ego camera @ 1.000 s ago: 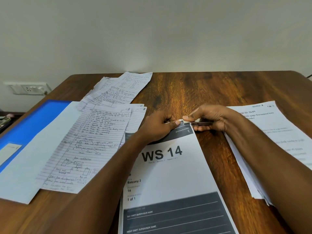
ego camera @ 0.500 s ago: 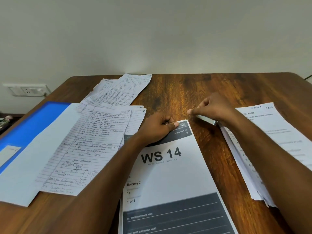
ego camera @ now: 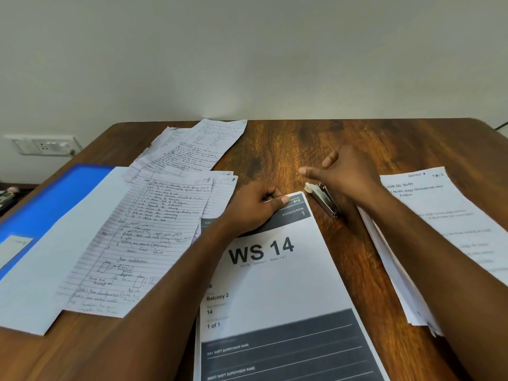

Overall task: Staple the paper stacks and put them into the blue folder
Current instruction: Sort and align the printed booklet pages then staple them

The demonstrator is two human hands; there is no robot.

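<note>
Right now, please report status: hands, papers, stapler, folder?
Left hand pinches WS 14 stack top corner. Right hand open, over stapler lying on table. Blue folder open at left, handwritten sheets overlapping it.

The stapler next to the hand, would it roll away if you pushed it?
Probably not. The stapler looks long and flat-sided, lying on the wooden table, so it should slide rather than roll. Its shiny metal suggests it is stiff, and possibly slippery to grasp.
</note>
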